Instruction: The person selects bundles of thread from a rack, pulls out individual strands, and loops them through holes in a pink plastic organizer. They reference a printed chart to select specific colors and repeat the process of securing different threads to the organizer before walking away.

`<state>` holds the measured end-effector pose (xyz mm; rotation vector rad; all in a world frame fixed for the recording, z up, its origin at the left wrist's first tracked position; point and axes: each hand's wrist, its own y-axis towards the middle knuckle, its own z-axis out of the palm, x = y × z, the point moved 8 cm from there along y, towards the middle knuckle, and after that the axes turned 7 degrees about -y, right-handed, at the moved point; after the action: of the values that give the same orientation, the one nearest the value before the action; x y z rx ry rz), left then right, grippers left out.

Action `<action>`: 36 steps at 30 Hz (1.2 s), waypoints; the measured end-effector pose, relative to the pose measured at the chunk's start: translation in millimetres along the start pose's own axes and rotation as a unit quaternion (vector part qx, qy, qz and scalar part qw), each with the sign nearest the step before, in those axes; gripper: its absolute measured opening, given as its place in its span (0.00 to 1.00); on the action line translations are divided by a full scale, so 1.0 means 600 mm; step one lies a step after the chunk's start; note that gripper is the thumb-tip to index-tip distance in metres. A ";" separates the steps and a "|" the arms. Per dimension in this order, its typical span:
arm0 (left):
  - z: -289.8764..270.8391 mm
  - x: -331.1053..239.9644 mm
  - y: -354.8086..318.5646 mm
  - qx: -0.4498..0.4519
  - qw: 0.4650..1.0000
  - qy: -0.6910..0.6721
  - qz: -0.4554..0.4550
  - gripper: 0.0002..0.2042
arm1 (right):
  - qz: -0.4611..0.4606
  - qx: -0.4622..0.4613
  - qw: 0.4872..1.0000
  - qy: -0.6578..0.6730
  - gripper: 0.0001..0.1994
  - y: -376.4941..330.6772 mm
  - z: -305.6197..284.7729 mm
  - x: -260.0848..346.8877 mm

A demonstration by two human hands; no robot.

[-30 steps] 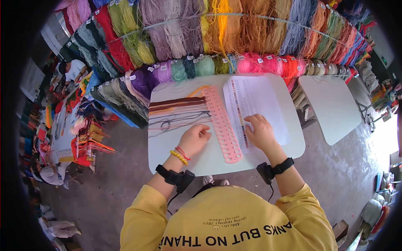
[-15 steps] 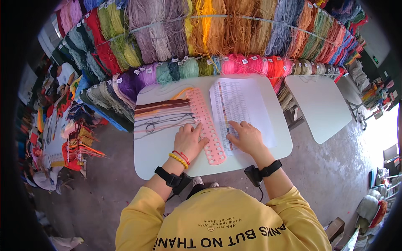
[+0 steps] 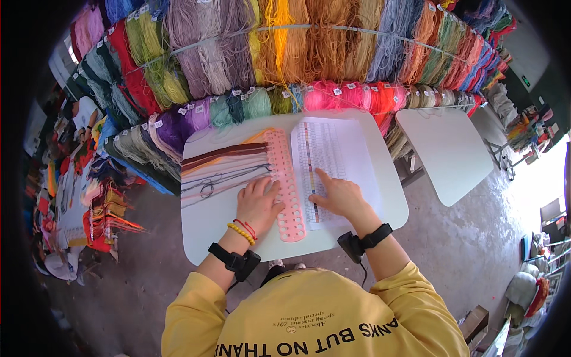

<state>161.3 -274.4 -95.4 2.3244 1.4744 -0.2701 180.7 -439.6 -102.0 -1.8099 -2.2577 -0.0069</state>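
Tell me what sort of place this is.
Probably a thread-sorting workspace for embroidery or cross-stitch kits. Skeins of coloured thread hang in dense rows behind a white table. On it lie a pink thread organizer with a row of holes and a printed colour chart, which the right hand points to.

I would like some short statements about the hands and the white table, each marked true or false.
1. The left hand rests flat beside the pink holed strip. True.
2. The right hand holds scissors. False: its forefinger points at the printed chart sheet.
3. Threads are fastened to the strip's left side. True.
4. The white table stands before bare wall. False: coloured yarn skeins hang behind it.
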 end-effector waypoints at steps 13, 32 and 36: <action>-0.001 0.004 0.005 -0.002 0.999 -0.034 0.009 0.23 | 0.009 0.019 1.000 0.004 0.35 0.010 -0.002 -0.004; 0.000 0.005 0.004 0.015 0.999 -0.044 -0.002 0.25 | 0.001 0.018 1.000 0.019 0.35 0.013 -0.003 -0.006; 0.002 0.005 0.004 0.014 0.999 -0.047 0.000 0.25 | 0.010 0.024 0.999 0.028 0.35 0.012 -0.006 -0.007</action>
<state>164.8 -273.6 -97.3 2.3000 1.4354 -0.3959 189.2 -442.8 -100.6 -1.7858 -2.1820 0.0015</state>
